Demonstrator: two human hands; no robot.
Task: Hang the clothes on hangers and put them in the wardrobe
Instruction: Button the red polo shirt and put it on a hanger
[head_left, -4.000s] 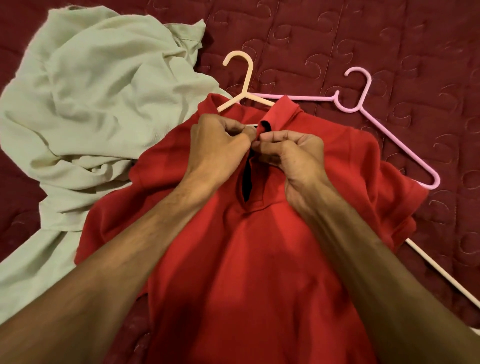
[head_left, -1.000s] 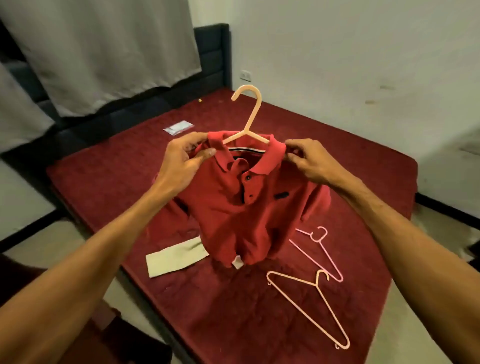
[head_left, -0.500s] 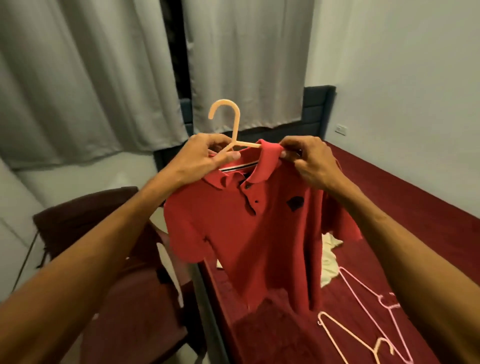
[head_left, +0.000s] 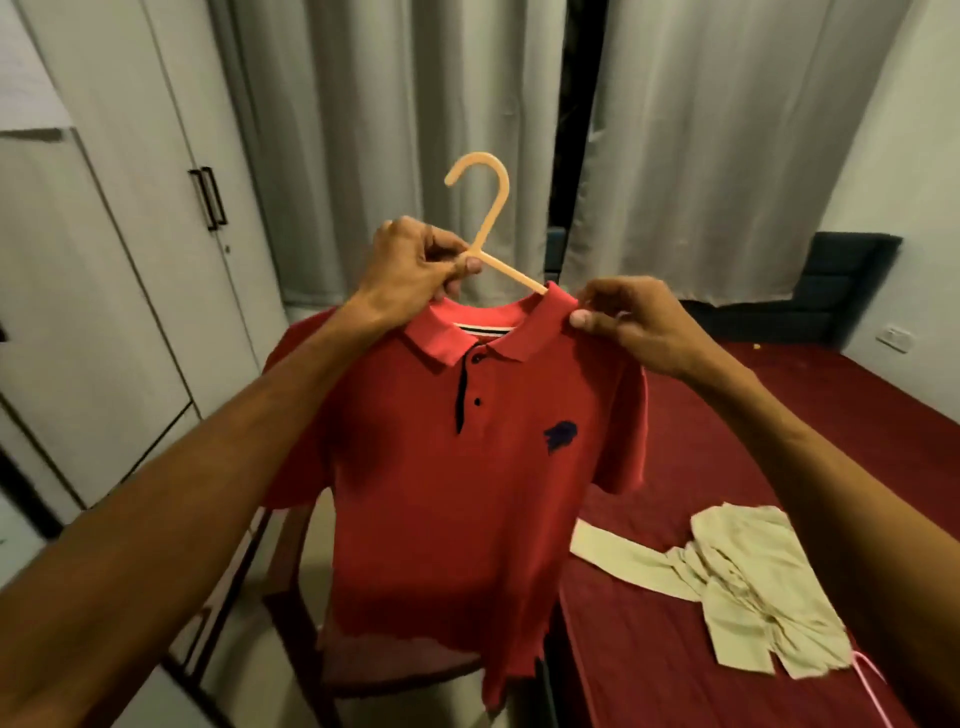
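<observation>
A red polo shirt hangs in the air in front of me on a peach plastic hanger, its hook pointing up and left. My left hand grips the hanger at the base of the hook. My right hand pinches the shirt's right collar edge and shoulder. The white wardrobe stands at the left with its doors shut and black handles. A pale green garment lies crumpled on the red bed.
Grey curtains hang behind the shirt. A dark chair stands below and behind the shirt, between wardrobe and bed. A pink hanger pokes in at the bed's lower right. A dark headboard meets the right wall.
I have turned left from the bed towards the wardrobe, carrying the shirt on its hanger. The shirt now hangs straight, and my left hand has shifted up to the hook's base.
</observation>
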